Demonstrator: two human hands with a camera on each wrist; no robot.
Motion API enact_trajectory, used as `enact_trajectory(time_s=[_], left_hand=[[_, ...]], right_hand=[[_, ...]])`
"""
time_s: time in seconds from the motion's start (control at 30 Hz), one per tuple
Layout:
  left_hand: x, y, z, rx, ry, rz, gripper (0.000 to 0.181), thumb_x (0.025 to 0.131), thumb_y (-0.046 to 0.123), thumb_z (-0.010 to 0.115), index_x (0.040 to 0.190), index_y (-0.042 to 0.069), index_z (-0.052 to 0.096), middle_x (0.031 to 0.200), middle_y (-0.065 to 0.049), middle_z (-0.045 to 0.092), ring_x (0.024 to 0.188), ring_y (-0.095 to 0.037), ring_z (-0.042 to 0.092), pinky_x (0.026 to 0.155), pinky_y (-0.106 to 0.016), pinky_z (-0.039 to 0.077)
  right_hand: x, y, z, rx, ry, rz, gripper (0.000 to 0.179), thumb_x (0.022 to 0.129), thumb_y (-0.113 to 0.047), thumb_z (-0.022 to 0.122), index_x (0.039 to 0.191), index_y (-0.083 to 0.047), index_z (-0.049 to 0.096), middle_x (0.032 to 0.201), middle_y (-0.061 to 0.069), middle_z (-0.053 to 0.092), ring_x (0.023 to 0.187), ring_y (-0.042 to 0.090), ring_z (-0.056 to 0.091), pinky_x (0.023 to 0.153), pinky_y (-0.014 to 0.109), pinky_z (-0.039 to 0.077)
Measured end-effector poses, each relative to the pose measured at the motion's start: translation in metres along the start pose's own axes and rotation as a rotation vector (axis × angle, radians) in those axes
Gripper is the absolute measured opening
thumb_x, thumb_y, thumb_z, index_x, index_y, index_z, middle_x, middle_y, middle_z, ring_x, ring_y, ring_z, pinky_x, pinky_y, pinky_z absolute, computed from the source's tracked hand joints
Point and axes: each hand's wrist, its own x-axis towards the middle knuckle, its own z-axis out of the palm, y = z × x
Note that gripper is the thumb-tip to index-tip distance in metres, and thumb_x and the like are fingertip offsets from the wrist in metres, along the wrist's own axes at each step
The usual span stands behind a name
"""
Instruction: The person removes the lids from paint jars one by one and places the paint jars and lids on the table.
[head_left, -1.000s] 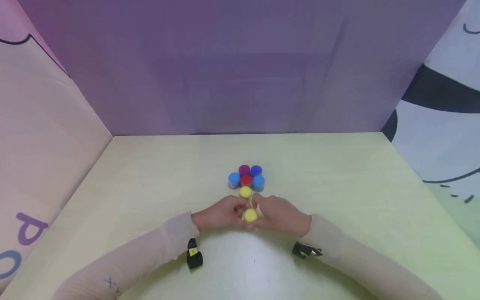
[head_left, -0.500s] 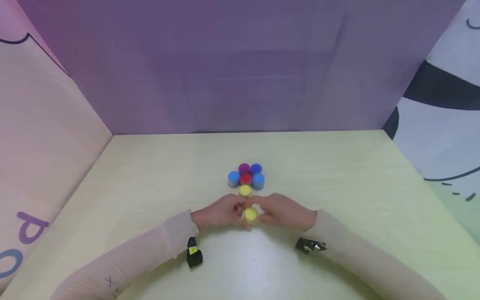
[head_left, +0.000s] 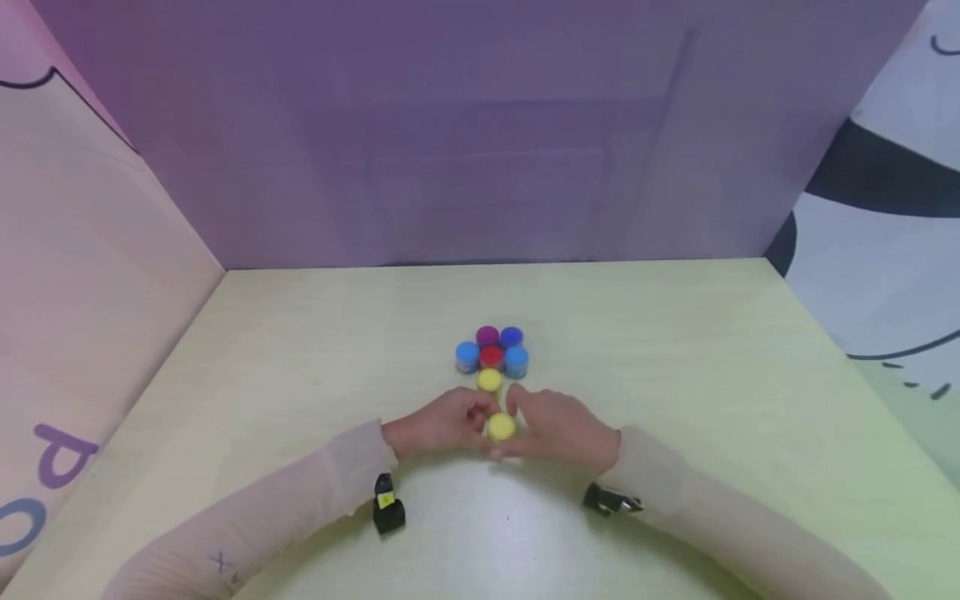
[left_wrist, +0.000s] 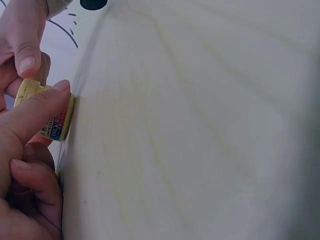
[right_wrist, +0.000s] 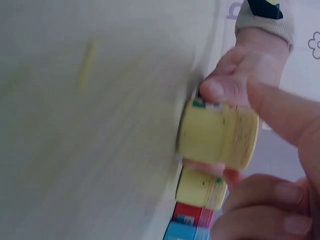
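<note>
While the left hand [head_left: 442, 423] pinches the near yellow jar [head_left: 501, 427], the right hand [head_left: 564, 428] curves around its right side, whether gripping I cannot tell. On the far side stand a second yellow jar [head_left: 490, 381] and a red jar [head_left: 492, 357].

Can make out, on the left wall panel [head_left: 82, 208] well to the left of the left hand [head_left: 442, 423], a purple letter [head_left: 66, 440] like a p or d turned on its side, and just below, a blue ring [head_left: 41, 521] like an o. Behind the same hand, can read an X [head_left: 220, 562] on the left sleeve [head_left: 292, 500]. Cannot read the printed label [left_wrist: 54, 125] on the yellow jar [head_left: 501, 427] between left hand and right hand [head_left: 558, 427], nor any print on the red jar [right_wrist: 192, 214] beyond both hands.
</note>
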Motion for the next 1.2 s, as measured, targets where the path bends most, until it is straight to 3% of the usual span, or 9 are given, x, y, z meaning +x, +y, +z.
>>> enact_trajectory(time_s=[0.23,0.53,0.9,1.2], left_hand=[[0.0,-0.001,0.0,0.012,0.002,0.035,0.02,0.079,0.008,0.075,0.095,0.01,0.064,0.067,0.001,0.046,0.068,-0.012,0.045,0.063,-0.022,0.039],[0.001,0.0,-0.001,-0.019,-0.007,0.016,0.023,0.076,0.013,0.079,0.095,0.013,0.064,0.066,0.002,0.046,0.068,-0.011,0.045,0.062,-0.021,0.038],[-0.001,0.003,-0.002,-0.024,-0.006,-0.002,0.025,0.075,0.015,0.08,0.094,0.014,0.063,0.069,0.0,0.048,0.071,-0.013,0.048,0.063,-0.023,0.039],[0.0,0.002,-0.001,-0.031,-0.016,-0.011,0.025,0.075,0.017,0.08,0.094,0.014,0.063,0.069,0.0,0.048,0.07,-0.012,0.048,0.066,-0.022,0.041]], right_hand=[[0.0,-0.01,0.001,-0.01,0.014,0.042,0.04,0.08,-0.037,0.073,0.097,-0.008,0.05,0.058,-0.005,0.039,0.05,0.007,0.036,0.045,0.018,0.029],[0.001,-0.005,0.001,-0.053,0.016,-0.018,0.036,0.083,-0.029,0.073,0.103,-0.008,0.053,0.06,-0.006,0.043,0.054,0.008,0.04,0.05,0.018,0.035],[0.002,0.003,-0.005,0.037,0.002,-0.137,0.03,0.083,-0.02,0.071,0.108,-0.009,0.058,0.057,-0.01,0.037,0.052,0.001,0.034,0.049,0.016,0.032],[0.002,0.002,-0.01,0.062,0.008,-0.163,0.033,0.082,-0.021,0.073,0.11,-0.01,0.06,0.058,-0.011,0.039,0.051,0.0,0.034,0.048,0.016,0.034]])
